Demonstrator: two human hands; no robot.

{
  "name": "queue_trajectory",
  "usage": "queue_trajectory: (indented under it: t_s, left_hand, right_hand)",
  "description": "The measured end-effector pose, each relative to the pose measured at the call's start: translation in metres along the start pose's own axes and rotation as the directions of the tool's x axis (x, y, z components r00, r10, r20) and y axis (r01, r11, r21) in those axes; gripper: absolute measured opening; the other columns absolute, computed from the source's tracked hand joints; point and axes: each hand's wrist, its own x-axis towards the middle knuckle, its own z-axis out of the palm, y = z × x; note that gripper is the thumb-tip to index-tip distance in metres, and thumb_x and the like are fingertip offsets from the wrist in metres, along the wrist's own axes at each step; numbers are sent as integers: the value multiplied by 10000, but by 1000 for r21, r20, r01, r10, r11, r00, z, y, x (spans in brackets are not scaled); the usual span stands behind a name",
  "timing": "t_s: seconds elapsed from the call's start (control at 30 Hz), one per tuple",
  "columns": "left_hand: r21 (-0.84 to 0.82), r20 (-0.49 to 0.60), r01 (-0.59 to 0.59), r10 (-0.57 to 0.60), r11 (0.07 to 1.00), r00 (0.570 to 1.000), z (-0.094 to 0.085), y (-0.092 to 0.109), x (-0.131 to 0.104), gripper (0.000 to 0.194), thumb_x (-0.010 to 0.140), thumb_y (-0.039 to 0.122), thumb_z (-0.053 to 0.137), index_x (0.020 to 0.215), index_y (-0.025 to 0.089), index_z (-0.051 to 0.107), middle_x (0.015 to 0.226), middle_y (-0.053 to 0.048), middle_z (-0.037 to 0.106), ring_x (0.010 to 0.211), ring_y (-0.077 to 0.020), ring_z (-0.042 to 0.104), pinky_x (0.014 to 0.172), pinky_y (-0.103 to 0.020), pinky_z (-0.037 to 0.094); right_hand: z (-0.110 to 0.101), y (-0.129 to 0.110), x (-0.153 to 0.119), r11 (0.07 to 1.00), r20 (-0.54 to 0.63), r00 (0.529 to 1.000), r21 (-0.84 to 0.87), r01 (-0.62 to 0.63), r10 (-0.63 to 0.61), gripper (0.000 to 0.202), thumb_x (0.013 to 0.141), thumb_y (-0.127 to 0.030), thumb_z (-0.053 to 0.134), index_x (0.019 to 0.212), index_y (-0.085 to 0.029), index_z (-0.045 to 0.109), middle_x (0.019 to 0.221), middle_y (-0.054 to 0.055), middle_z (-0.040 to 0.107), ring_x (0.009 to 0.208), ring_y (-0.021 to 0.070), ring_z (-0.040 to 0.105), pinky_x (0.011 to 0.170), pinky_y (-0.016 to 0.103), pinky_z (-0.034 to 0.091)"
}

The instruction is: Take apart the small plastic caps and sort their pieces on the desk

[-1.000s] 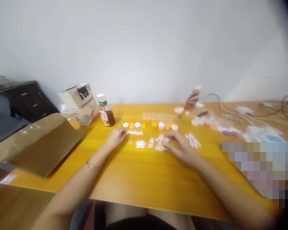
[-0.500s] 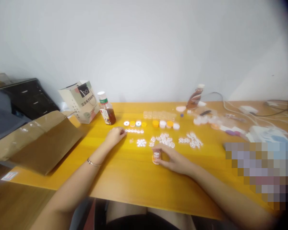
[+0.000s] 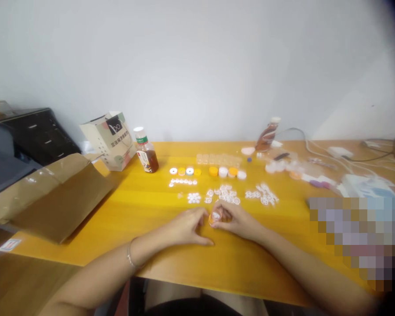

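Observation:
My right hand (image 3: 233, 219) has its fingers wrapped round a small clear and orange container (image 3: 214, 218) with something white in it. Just left of it is my left hand (image 3: 190, 226), thumb and fingers apart, with nothing between them. Beyond the hands lie a cluster of small white round pieces (image 3: 194, 198), a heap of white wheel-like pieces (image 3: 227, 194) and another such heap (image 3: 265, 194) farther right. A row of small white pieces (image 3: 183, 181) sits behind, below white and orange round caps (image 3: 181, 171). More orange and white lids (image 3: 223, 171) stand to the right.
Clear containers (image 3: 217, 159) line the back of the yellow table (image 3: 171, 272). A dark drink bottle (image 3: 147, 153), a paper bag (image 3: 110, 140) and a cardboard box (image 3: 69, 197) stand left. A brown bottle (image 3: 267, 135), cables and plastic bags are at the right.
My left hand has come from the row of small white pieces toward my right hand and opened. One small white piece now shows just below that row. The container in my right hand is tilted more.

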Motion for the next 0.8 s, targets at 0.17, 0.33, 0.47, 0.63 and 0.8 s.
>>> queue_trajectory:
  t_s: [0.17, 0.33, 0.47, 0.63, 0.8]
  left_hand:
    - [62, -165, 85, -74, 994, 984, 20, -2, 11, 446, 668, 565, 620, 835, 169, 502, 743, -18, 563, 658, -155, 513, 558, -241, 350]
    - [50, -191, 117, -105, 992, 976, 28, -6, 15, 269, 672, 358, 644, 805, 179, 494, 686, 10, 576, 598, -133, 519, 530, -216, 332]
    - [38, -208, 85, -76, 996, 975, 30, -10, 15, 272, 614, 324, 652, 783, 182, 492, 671, 27, 572, 580, -120, 508, 511, -201, 320]
    - [14, -160, 4, -1, 1000, 987, 27, -11, 18, 242, 600, 317, 642, 708, 168, 485, 638, 39, 543, 566, -96, 486, 500, -184, 308]
    - [1, -122, -55, 55, 998, 991, 23, -12, 20, 202, 610, 285, 635, 670, 158, 489, 610, 44, 516, 567, -89, 482, 512, -178, 317]
  right_hand:
    - [6, -1, -1, 997, 47, 998, 66, -40, 37, 224, 769, -340, 598, 866, -201, 452, 658, -56, 427, 567, 90, 388, 514, 199, 326]
    - [10, -5, -1, 995, -64, 996, -61, -73, 69, 338, 710, -433, 633, 818, -205, 408, 643, -47, 484, 556, 102, 429, 509, 205, 328]
    - [13, -10, -1, 907, -120, 992, -411, -89, 44, 361, 728, -473, 583, 595, -197, 393, 514, -39, 461, 482, 105, 409, 478, 218, 249]
    - [18, -13, -2, 838, -127, 992, -542, -68, -2, 312, 770, -403, 528, 554, -191, 450, 493, -18, 509, 472, 113, 454, 484, 227, 236]
    - [18, -13, 0, 840, -114, 993, -538, -68, 7, 294, 770, -398, 525, 562, -196, 478, 497, -7, 535, 469, 126, 476, 476, 232, 249]
